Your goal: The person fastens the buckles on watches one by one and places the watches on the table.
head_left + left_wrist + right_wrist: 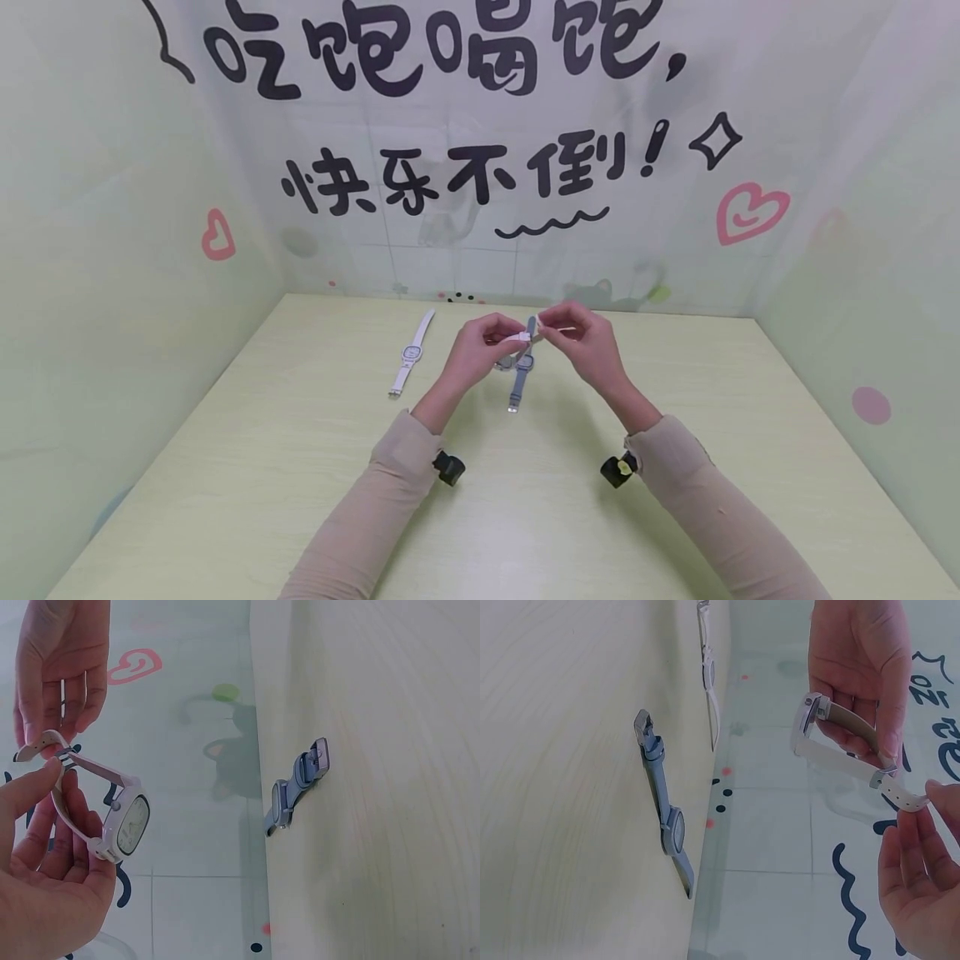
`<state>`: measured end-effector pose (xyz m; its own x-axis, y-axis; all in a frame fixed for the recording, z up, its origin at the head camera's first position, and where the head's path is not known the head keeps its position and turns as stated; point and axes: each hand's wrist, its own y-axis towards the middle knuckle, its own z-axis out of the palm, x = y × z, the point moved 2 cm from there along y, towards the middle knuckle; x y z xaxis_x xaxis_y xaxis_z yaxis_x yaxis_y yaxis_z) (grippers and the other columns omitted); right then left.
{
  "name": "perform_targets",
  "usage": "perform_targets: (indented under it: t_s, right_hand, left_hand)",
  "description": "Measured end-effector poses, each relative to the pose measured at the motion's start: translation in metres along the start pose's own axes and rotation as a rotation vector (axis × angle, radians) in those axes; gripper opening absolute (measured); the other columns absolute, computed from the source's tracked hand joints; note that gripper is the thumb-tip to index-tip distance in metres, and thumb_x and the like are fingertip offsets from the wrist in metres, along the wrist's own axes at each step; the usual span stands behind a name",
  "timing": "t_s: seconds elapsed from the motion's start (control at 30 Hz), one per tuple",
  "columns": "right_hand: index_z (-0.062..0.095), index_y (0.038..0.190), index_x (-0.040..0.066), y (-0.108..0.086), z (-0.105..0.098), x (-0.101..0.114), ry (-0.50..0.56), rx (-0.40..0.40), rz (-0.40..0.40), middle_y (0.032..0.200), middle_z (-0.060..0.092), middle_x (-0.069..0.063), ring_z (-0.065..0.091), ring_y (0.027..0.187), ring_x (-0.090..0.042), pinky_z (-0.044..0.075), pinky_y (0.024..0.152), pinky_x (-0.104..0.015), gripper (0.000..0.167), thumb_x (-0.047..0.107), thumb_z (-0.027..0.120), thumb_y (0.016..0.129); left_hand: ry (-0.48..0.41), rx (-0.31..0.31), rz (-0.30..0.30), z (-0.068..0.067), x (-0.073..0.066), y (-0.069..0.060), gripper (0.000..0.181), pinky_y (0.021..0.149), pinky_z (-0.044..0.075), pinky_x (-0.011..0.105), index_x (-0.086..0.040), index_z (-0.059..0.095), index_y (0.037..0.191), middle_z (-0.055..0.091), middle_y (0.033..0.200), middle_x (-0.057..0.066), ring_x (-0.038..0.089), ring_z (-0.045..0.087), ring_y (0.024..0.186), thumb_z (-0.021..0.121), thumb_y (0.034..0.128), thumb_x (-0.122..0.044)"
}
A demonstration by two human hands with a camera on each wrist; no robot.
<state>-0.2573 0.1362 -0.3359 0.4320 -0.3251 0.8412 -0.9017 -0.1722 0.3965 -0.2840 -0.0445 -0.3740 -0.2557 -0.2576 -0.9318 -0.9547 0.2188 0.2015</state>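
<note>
A white wristwatch [132, 823] is held above the table, its strap bent into a loop with one end through the buckle [883, 777]. My left hand [474, 352] grips the strap at the buckle, thumb on top and fingers curled beneath the band. With thumb and fingers my right hand [589, 343] pinches the holed strap end [906, 799] that sticks out past the buckle. Behind the hands in the head view, a blue-grey wristwatch [525, 363] lies unfastened on the table.
A second white wristwatch [412, 353] lies stretched out on the pale table [300, 450], left of the hands. A printed curtain [480, 250] with dark lettering closes off the back, and similar sheets stand at both sides.
</note>
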Motion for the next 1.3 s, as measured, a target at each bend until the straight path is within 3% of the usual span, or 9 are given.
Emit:
perform_targets:
  t_s: [0.1, 0.37, 0.6, 0.83, 1.1, 1.3]
  right_hand:
    - [0.065, 0.109, -0.010, -0.001, 0.000, 0.004, -0.021, 0.005, -0.008, 0.108, 0.069, -0.026, 0.067, 0.097, -0.027, 0.053, 0.079, -0.010, 0.019, 0.000, 0.066, 0.093]
    - [0.069, 0.106, -0.002, 0.006, 0.002, -0.024, -0.006, 0.000, -0.045, 0.106, 0.072, -0.019, 0.068, 0.096, -0.023, 0.054, 0.080, -0.012, 0.017, 0.007, 0.071, 0.091]
    - [0.071, 0.104, 0.002, 0.005, 0.002, -0.026, -0.023, 0.006, -0.079, 0.104, 0.073, -0.016, 0.070, 0.095, -0.024, 0.056, 0.081, -0.015, 0.016, 0.009, 0.072, 0.091]
    - [0.071, 0.105, 0.001, 0.005, 0.002, -0.024, -0.060, 0.015, -0.093, 0.104, 0.073, -0.016, 0.071, 0.097, -0.030, 0.056, 0.080, -0.015, 0.016, 0.007, 0.072, 0.091]
    - [0.072, 0.104, 0.003, 0.004, 0.002, -0.024, -0.115, 0.017, -0.110, 0.102, 0.074, -0.014, 0.072, 0.095, -0.028, 0.061, 0.086, -0.041, 0.015, 0.008, 0.073, 0.090]
    - [0.072, 0.106, 0.003, 0.003, 0.003, -0.025, -0.144, 0.026, -0.127, 0.103, 0.074, -0.014, 0.071, 0.095, -0.028, 0.060, 0.087, -0.044, 0.017, 0.010, 0.073, 0.090]
  left_hand:
    - [-0.004, -0.002, -0.003, 0.000, 0.000, 0.000, 0.022, 0.077, 0.056, 0.023, -0.008, 0.071, 0.110, 0.074, 0.107, 0.010, 0.015, 0.068, 0.089, 0.074, 0.0901, -0.015]
    - [-0.007, -0.007, -0.005, -0.001, 0.001, 0.000, 0.022, 0.078, 0.056, 0.023, -0.007, 0.071, 0.110, 0.074, 0.107, 0.010, 0.016, 0.068, 0.090, 0.075, 0.0895, -0.014]
    - [-0.007, -0.009, -0.005, -0.001, 0.002, 0.001, 0.022, 0.077, 0.056, 0.022, -0.007, 0.071, 0.110, 0.074, 0.107, 0.011, 0.016, 0.068, 0.090, 0.075, 0.0894, -0.014]
    - [-0.003, -0.009, -0.014, -0.002, 0.000, 0.000, 0.022, 0.080, 0.058, 0.030, -0.007, 0.071, 0.111, 0.074, 0.107, 0.011, 0.015, 0.067, 0.088, 0.074, 0.0902, -0.014]
    - [0.000, -0.010, -0.014, -0.001, 0.001, 0.001, 0.022, 0.076, 0.056, 0.023, -0.007, 0.071, 0.111, 0.074, 0.107, 0.010, 0.016, 0.068, 0.089, 0.074, 0.0899, -0.015]
    - [0.007, -0.010, -0.009, -0.001, 0.000, 0.001, 0.022, 0.075, 0.056, 0.023, -0.007, 0.071, 0.111, 0.074, 0.106, 0.010, 0.015, 0.068, 0.088, 0.074, 0.0899, -0.015]
